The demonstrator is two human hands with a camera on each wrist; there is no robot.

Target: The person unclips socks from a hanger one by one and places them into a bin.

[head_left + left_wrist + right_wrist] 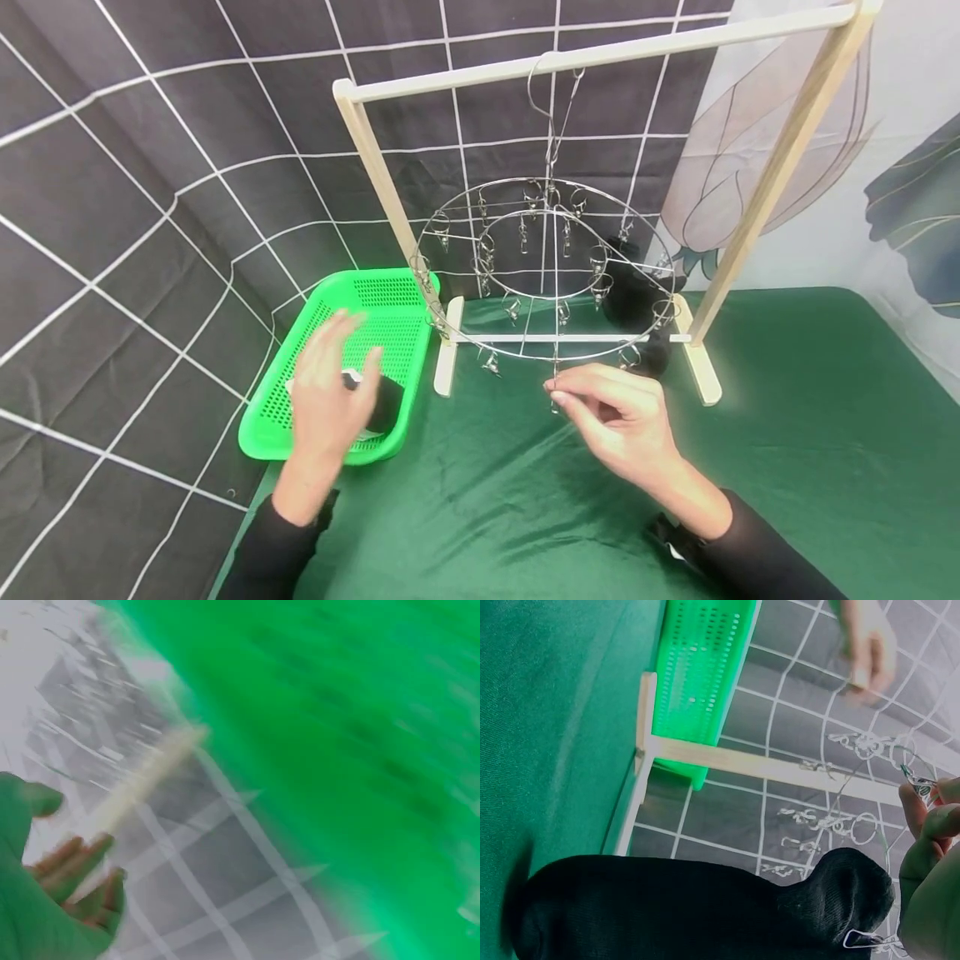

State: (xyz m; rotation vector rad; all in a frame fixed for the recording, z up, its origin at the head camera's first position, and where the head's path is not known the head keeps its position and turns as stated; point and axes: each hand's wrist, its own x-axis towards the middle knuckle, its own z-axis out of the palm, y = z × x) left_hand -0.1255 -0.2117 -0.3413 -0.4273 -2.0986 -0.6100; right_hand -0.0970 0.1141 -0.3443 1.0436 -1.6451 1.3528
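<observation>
While right fingers (591,380) pinch clip (555,407) at hanger's (556,297) near edge, left fingers (322,343) spread, I reckon tugging could tilt it.

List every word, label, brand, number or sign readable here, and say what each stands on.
None: no readable text shows on the green basket, the clip hanger, the black sock, the wooden stand or the tablecloth.
Right cuff: a small white patch, too small to tell whether it bears print.
</observation>
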